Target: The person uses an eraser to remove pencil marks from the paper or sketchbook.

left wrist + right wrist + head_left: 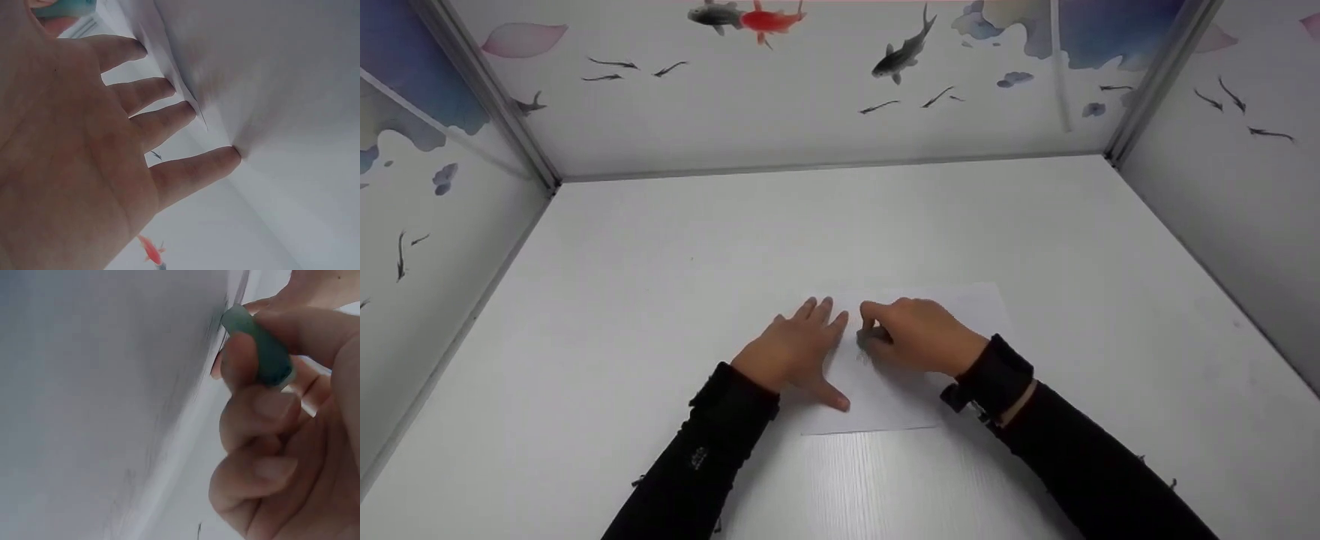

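Observation:
A white sheet of paper lies on the white table in front of me. My left hand rests flat on the sheet's left edge with its fingers straight and spread. My right hand pinches a small green eraser between thumb and fingers. The eraser's tip touches the paper where faint grey pencil marks show. In the head view the eraser is hidden under the right hand. Both arms wear black sleeves, and a dark strap sits on the right wrist.
Three low walls printed with fish and petals enclose the table at the back, left and right. Bare white tabletop surrounds the sheet on all sides.

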`<state>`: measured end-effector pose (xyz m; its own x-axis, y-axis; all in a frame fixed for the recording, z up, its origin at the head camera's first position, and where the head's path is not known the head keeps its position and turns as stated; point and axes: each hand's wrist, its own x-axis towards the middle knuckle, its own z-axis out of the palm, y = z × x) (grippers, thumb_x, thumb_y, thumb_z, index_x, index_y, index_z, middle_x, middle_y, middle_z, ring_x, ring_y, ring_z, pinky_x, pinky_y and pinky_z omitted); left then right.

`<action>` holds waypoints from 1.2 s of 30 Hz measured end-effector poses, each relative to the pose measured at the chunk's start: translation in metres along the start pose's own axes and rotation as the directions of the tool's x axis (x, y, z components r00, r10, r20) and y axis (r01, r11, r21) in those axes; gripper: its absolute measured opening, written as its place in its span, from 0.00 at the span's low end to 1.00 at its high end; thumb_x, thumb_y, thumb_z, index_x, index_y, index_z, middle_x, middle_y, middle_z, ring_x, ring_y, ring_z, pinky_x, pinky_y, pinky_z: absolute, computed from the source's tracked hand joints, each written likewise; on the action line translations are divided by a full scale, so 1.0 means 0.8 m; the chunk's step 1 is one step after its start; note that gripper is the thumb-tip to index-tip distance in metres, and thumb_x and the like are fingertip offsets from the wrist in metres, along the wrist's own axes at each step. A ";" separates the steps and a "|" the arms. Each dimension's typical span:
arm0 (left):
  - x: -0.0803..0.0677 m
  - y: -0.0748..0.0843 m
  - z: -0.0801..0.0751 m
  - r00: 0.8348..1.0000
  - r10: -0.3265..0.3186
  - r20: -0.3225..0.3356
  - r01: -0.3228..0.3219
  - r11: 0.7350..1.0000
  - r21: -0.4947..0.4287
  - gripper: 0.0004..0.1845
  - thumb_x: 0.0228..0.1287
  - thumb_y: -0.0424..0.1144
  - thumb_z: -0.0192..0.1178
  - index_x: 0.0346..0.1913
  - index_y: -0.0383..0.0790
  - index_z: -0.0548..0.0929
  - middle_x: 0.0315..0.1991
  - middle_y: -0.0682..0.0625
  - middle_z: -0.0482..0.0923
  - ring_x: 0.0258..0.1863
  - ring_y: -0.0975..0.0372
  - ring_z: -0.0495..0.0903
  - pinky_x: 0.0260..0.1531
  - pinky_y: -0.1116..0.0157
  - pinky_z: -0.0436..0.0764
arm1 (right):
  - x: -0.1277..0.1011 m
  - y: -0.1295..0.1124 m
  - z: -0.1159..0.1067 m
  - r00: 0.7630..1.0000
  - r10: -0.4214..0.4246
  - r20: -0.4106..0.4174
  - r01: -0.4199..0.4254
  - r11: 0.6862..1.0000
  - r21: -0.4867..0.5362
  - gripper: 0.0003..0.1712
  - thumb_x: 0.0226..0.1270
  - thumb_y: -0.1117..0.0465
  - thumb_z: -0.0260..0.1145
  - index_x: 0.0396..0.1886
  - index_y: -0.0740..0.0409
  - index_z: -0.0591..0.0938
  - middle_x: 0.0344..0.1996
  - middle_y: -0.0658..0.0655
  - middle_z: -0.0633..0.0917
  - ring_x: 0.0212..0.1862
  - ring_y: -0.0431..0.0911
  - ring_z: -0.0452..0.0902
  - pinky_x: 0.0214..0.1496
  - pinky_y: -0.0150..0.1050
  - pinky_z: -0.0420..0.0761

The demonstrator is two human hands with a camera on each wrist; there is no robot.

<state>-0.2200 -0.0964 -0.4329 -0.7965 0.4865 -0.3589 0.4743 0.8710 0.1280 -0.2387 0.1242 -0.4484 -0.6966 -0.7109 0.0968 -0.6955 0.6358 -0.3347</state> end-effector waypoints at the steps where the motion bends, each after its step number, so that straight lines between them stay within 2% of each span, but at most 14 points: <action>1: 0.000 0.000 0.000 1.000 -0.002 0.003 0.002 1.000 0.004 0.69 0.52 0.72 0.76 0.87 0.43 0.51 0.87 0.39 0.44 0.86 0.45 0.43 0.76 0.36 0.62 | 0.000 0.000 0.000 1.000 -0.004 -0.017 0.004 1.000 -0.023 0.06 0.72 0.64 0.72 0.41 0.54 0.81 0.22 0.49 0.83 0.25 0.40 0.74 0.32 0.39 0.79; 3: 0.000 0.000 0.000 1.000 -0.004 0.006 0.004 1.000 0.013 0.69 0.53 0.72 0.76 0.88 0.43 0.51 0.87 0.39 0.43 0.86 0.45 0.43 0.76 0.36 0.62 | 0.001 -0.002 0.000 1.000 -0.025 -0.005 0.025 1.000 -0.018 0.06 0.72 0.65 0.72 0.41 0.55 0.81 0.23 0.49 0.83 0.26 0.40 0.75 0.33 0.39 0.80; 5: 0.000 0.000 0.001 1.000 -0.002 0.002 0.002 1.000 0.020 0.69 0.52 0.73 0.75 0.88 0.43 0.51 0.87 0.39 0.44 0.86 0.45 0.43 0.76 0.36 0.63 | 0.001 -0.004 -0.001 0.997 -0.055 0.057 0.052 0.997 0.060 0.05 0.73 0.64 0.72 0.42 0.54 0.83 0.26 0.48 0.86 0.30 0.39 0.79 0.37 0.38 0.82; 7: 0.000 0.000 0.001 1.000 0.000 -0.002 0.000 1.000 0.021 0.69 0.52 0.73 0.76 0.88 0.43 0.51 0.87 0.39 0.44 0.86 0.45 0.43 0.75 0.36 0.63 | 0.001 -0.005 -0.001 0.994 -0.053 0.091 0.043 0.994 0.103 0.04 0.74 0.63 0.72 0.42 0.53 0.83 0.27 0.48 0.86 0.30 0.38 0.80 0.38 0.37 0.81; 12: -0.001 0.001 0.001 1.000 0.002 -0.011 -0.002 1.000 -0.004 0.69 0.52 0.72 0.77 0.88 0.44 0.52 0.87 0.39 0.44 0.86 0.44 0.43 0.76 0.36 0.61 | 0.000 -0.002 -0.002 1.000 0.007 -0.017 -0.007 0.999 -0.035 0.05 0.72 0.64 0.72 0.41 0.54 0.82 0.24 0.50 0.85 0.26 0.40 0.76 0.32 0.38 0.79; 14: -0.001 0.001 0.001 1.000 -0.001 -0.009 0.001 1.000 -0.006 0.69 0.52 0.72 0.77 0.88 0.44 0.52 0.87 0.39 0.44 0.86 0.45 0.43 0.76 0.36 0.61 | 0.000 -0.002 -0.001 1.000 -0.017 0.002 0.017 1.000 -0.023 0.05 0.73 0.65 0.72 0.42 0.55 0.82 0.25 0.50 0.86 0.27 0.40 0.77 0.34 0.38 0.80; 17: 0.000 0.000 0.002 1.000 0.000 -0.014 0.000 1.000 -0.001 0.69 0.51 0.72 0.77 0.87 0.43 0.52 0.87 0.39 0.44 0.86 0.44 0.44 0.76 0.36 0.62 | 0.000 -0.004 -0.002 0.996 -0.047 0.076 0.042 0.997 0.067 0.05 0.74 0.62 0.72 0.43 0.53 0.82 0.28 0.49 0.87 0.30 0.39 0.80 0.37 0.38 0.82; 19: 0.000 0.000 0.002 1.000 -0.002 -0.013 0.002 1.000 -0.005 0.70 0.51 0.72 0.77 0.87 0.44 0.52 0.87 0.39 0.44 0.86 0.45 0.43 0.76 0.36 0.62 | 0.000 -0.004 -0.003 0.998 -0.037 0.059 0.034 0.998 0.049 0.06 0.73 0.62 0.73 0.42 0.53 0.82 0.26 0.48 0.86 0.28 0.39 0.79 0.35 0.38 0.81; 21: 0.000 0.000 0.001 1.000 -0.002 -0.010 0.002 1.000 -0.009 0.70 0.51 0.72 0.77 0.88 0.44 0.52 0.87 0.39 0.43 0.86 0.45 0.43 0.76 0.36 0.61 | 0.000 -0.004 -0.003 1.000 -0.021 0.005 0.021 1.000 -0.012 0.07 0.72 0.64 0.74 0.40 0.54 0.82 0.23 0.49 0.85 0.26 0.39 0.77 0.32 0.38 0.80; 23: 0.001 0.001 0.001 1.000 -0.004 -0.004 0.004 1.000 -0.003 0.70 0.51 0.72 0.77 0.88 0.44 0.51 0.87 0.39 0.43 0.86 0.45 0.42 0.76 0.36 0.61 | 0.000 -0.004 -0.002 1.000 -0.024 -0.015 0.023 0.999 -0.049 0.08 0.71 0.65 0.74 0.40 0.55 0.81 0.22 0.50 0.83 0.25 0.40 0.74 0.31 0.39 0.79; 26: 0.001 0.001 0.001 1.000 -0.009 0.000 0.009 1.000 0.003 0.70 0.51 0.73 0.77 0.88 0.44 0.51 0.87 0.39 0.43 0.86 0.45 0.42 0.76 0.37 0.61 | 0.000 -0.007 -0.003 0.997 -0.056 0.060 0.055 0.998 0.028 0.07 0.71 0.65 0.74 0.42 0.54 0.82 0.27 0.50 0.86 0.29 0.41 0.79 0.36 0.39 0.82; 28: 0.002 0.000 0.002 1.000 -0.006 -0.004 0.006 1.000 0.008 0.70 0.51 0.73 0.76 0.88 0.44 0.51 0.87 0.39 0.43 0.86 0.45 0.43 0.76 0.36 0.62 | 0.000 -0.008 -0.005 0.994 -0.049 0.093 0.043 0.997 0.065 0.07 0.72 0.63 0.74 0.42 0.53 0.82 0.28 0.49 0.87 0.31 0.40 0.81 0.38 0.39 0.82; 33: 0.002 0.001 0.002 1.000 -0.001 -0.007 0.001 1.000 0.018 0.70 0.51 0.74 0.76 0.88 0.44 0.51 0.87 0.39 0.43 0.86 0.45 0.43 0.76 0.37 0.62 | -0.001 -0.005 -0.006 1.000 0.002 0.018 -0.001 0.999 -0.037 0.08 0.71 0.64 0.75 0.40 0.54 0.81 0.23 0.48 0.83 0.27 0.41 0.76 0.33 0.39 0.79; 36: 0.002 0.001 0.001 1.000 0.000 -0.008 0.000 1.000 0.020 0.71 0.50 0.74 0.76 0.88 0.43 0.51 0.87 0.38 0.43 0.86 0.45 0.43 0.76 0.36 0.62 | -0.001 -0.006 -0.005 0.997 -0.030 0.074 0.028 0.999 0.026 0.08 0.71 0.64 0.74 0.41 0.54 0.82 0.26 0.49 0.85 0.29 0.40 0.79 0.36 0.39 0.82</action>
<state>-0.2204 -0.0953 -0.4343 -0.7994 0.4871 -0.3516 0.4817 0.8695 0.1095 -0.2355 0.1225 -0.4432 -0.6605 -0.7499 0.0370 -0.7098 0.6076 -0.3564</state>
